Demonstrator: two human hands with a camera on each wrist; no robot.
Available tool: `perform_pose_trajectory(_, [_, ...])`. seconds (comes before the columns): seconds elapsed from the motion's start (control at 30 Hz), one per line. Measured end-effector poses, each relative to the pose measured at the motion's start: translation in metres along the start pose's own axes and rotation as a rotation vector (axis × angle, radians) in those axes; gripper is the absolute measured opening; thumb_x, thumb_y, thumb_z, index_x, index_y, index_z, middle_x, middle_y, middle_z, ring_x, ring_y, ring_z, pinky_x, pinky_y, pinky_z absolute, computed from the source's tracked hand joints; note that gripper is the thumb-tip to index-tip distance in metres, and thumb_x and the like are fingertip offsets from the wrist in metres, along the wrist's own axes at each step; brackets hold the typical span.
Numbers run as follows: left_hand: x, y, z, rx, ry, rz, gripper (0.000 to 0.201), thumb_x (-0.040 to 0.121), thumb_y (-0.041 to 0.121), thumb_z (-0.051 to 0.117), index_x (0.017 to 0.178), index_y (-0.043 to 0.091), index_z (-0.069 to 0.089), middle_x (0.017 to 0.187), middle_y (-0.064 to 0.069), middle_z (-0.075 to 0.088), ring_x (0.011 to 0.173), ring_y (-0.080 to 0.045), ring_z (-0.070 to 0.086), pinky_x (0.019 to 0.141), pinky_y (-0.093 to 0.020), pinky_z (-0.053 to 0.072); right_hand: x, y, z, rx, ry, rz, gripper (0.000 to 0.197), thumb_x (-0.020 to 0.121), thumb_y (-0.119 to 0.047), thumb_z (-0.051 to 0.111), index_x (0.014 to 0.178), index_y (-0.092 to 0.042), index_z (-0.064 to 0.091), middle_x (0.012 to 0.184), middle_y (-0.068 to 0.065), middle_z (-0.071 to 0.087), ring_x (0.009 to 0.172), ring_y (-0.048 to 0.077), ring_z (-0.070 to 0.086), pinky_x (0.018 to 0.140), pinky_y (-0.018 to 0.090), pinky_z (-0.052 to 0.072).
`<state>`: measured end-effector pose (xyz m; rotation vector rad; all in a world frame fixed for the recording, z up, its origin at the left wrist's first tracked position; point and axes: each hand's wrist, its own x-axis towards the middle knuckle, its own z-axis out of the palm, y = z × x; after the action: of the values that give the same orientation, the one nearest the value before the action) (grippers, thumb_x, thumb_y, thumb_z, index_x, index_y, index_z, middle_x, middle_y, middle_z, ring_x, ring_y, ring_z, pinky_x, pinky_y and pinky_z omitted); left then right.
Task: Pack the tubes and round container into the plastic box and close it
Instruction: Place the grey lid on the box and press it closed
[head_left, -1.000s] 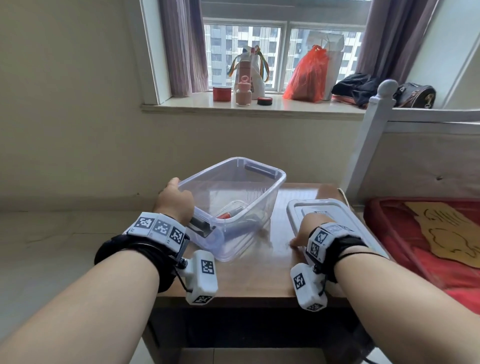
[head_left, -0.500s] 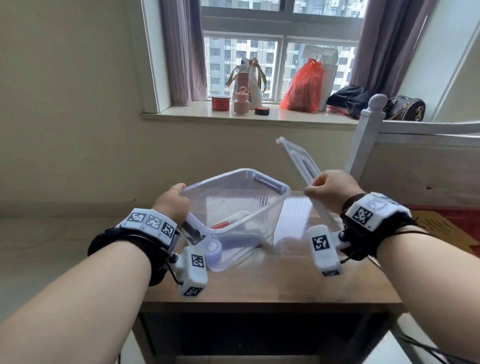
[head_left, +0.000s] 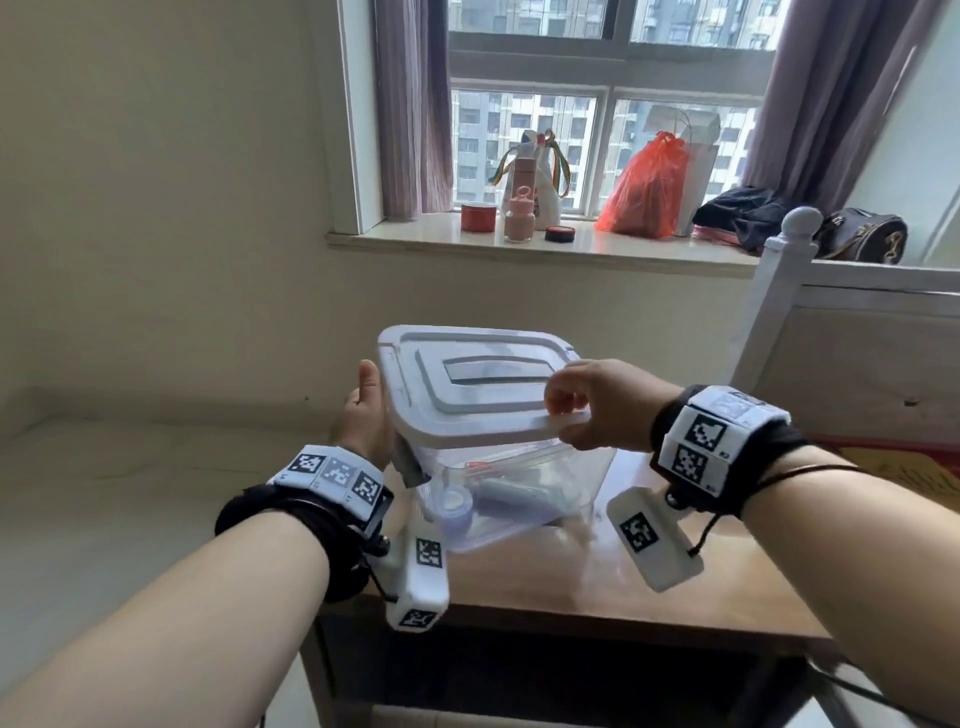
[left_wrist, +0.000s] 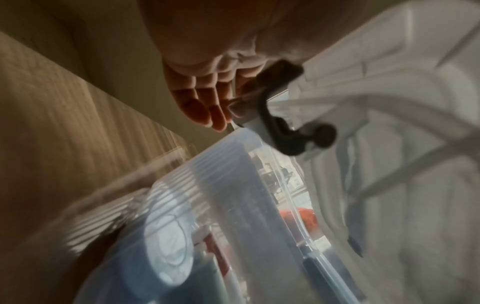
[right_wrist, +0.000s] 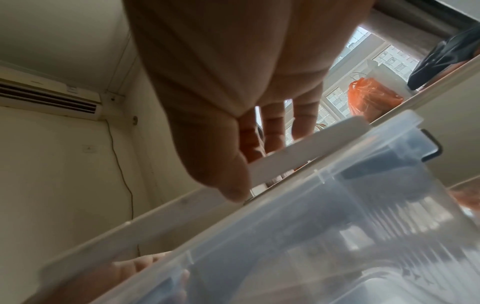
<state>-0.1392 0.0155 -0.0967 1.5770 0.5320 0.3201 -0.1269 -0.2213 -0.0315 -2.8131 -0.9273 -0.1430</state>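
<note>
On one box (head_left: 519, 483), one lid (head_left: 467, 384)

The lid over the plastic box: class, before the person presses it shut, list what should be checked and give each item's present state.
1. Tubes inside the plastic box: ok, seen through the clear wall.
2. Round container inside: ok, at the near left corner.
3. Lid lying flat over the box: not ok, its near edge sits higher than the rim.
4. Right hand gripping the lid's near right edge: ok.
5. Left hand steadying the box's left side: ok, beside the dark latch.
6. Far edge of the lid seated on the rim: cannot tell.
</note>
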Motion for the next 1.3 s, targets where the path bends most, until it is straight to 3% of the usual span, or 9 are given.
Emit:
perform_pose_trajectory(0.1, [0.010, -0.016, 0.000, 0.006, -0.051, -0.030, 0.124, 0.042, 0.100, 0.022, 0.121, 0.012, 0.061, 0.120, -0.019, 0.066, 0.112, -0.041, 0.061, 0.101, -0.052, 0.045, 0.002, 0.007, -0.001, -0.004, -0.042, 0.041, 0.019, 0.072, -0.012, 0.066, 0.090, -0.016, 0.064, 0.084, -0.007, 0.051, 0.081, 0.017, 0.050, 0.078, 0.029, 0.044])
perform_pose_trajectory(0.2, [0.003, -0.014, 0.002, 0.032, -0.122, -0.017, 0.088, 0.061, 0.065, 0.049, 0.127, 0.007, 0.053, 0.122, -0.021, 0.064, 0.113, -0.040, 0.061, 0.101, -0.053, 0.045, 0.002, 0.012, -0.003, 0.025, -0.083, 0.056, 0.020, 0.072, -0.012, 0.067, 0.091, -0.018, 0.065, 0.083, -0.009, 0.052, 0.084, 0.021, 0.054, 0.082, 0.034, 0.049])
perform_pose_trajectory(0.4, [-0.012, -0.009, 0.005, -0.034, -0.150, -0.015, 0.054, 0.088, 0.031, 0.057, 0.134, 0.006, 0.043, 0.122, -0.016, 0.061, 0.103, -0.031, 0.061, 0.098, -0.046, 0.049, -0.007, 0.013, 0.002, 0.076, -0.062, 0.072, 0.019, 0.072, -0.017, 0.068, 0.082, -0.026, 0.054, 0.096, 0.001, 0.057, 0.091, 0.021, 0.055, 0.086, 0.033, 0.048])
perform_pose_trajectory(0.57, [-0.008, -0.009, 0.009, 0.047, -0.156, -0.065, 0.082, 0.068, 0.054, 0.061, 0.135, 0.010, 0.042, 0.104, -0.017, 0.068, 0.095, -0.034, 0.067, 0.092, -0.052, 0.052, -0.013, 0.016, 0.010, -0.050, -0.072, 0.105, 0.039, 0.065, -0.036, 0.076, 0.095, -0.025, 0.054, 0.104, -0.003, 0.047, 0.103, 0.021, 0.042, 0.093, 0.038, 0.043])
perform_pose_trajectory(0.73, [-0.007, -0.003, 0.010, -0.014, -0.190, -0.130, 0.066, 0.082, 0.044, 0.065, 0.132, 0.005, 0.044, 0.084, -0.012, 0.062, 0.059, -0.024, 0.055, 0.073, -0.042, 0.048, -0.016, 0.017, 0.017, 0.010, -0.006, 0.075, 0.034, 0.068, -0.031, 0.076, 0.090, -0.024, 0.051, 0.128, -0.001, 0.052, 0.119, 0.025, 0.039, 0.101, 0.038, 0.038])
perform_pose_trajectory(0.83, [-0.007, -0.002, 0.009, -0.020, -0.219, -0.150, 0.067, 0.084, 0.041, 0.064, 0.136, 0.004, 0.042, 0.094, -0.012, 0.061, 0.059, -0.020, 0.056, 0.055, -0.031, 0.057, -0.018, 0.019, 0.019, 0.027, 0.008, 0.054, 0.033, 0.068, -0.027, 0.075, 0.086, -0.026, 0.047, 0.119, 0.006, 0.063, 0.108, 0.026, 0.051, 0.093, 0.040, 0.044])
perform_pose_trajectory(0.97, [-0.012, -0.004, 0.008, -0.005, -0.267, -0.136, 0.042, 0.092, 0.029, 0.057, 0.126, 0.006, 0.047, 0.078, -0.004, 0.057, 0.049, -0.013, 0.057, 0.031, -0.015, 0.043, -0.020, 0.023, 0.023, 0.008, 0.053, 0.044, 0.027, 0.070, -0.023, 0.071, 0.091, -0.017, 0.055, 0.114, 0.008, 0.066, 0.103, 0.029, 0.056, 0.087, 0.041, 0.047])
perform_pose_trajectory(1.2, [-0.016, 0.000, 0.009, -0.054, -0.279, -0.168, 0.071, 0.089, 0.025, 0.062, 0.149, 0.011, 0.027, 0.139, -0.019, 0.051, 0.071, -0.013, 0.056, 0.030, -0.021, 0.047, -0.024, 0.027, 0.033, 0.027, 0.097, 0.071, 0.030, 0.073, -0.029, 0.073, 0.092, -0.014, 0.056, 0.115, 0.004, 0.065, 0.105, 0.026, 0.053, 0.089, 0.039, 0.044])
perform_pose_trajectory(1.3, [-0.019, 0.002, 0.009, -0.015, -0.209, -0.170, 0.072, 0.087, 0.035, 0.063, 0.143, 0.003, 0.033, 0.122, -0.019, 0.061, 0.077, -0.013, 0.059, 0.039, -0.026, 0.051, -0.025, 0.023, 0.032, 0.030, 0.103, 0.104, 0.034, 0.072, -0.038, 0.073, 0.092, -0.017, 0.055, 0.110, 0.000, 0.066, 0.104, 0.024, 0.051, 0.089, 0.037, 0.044])
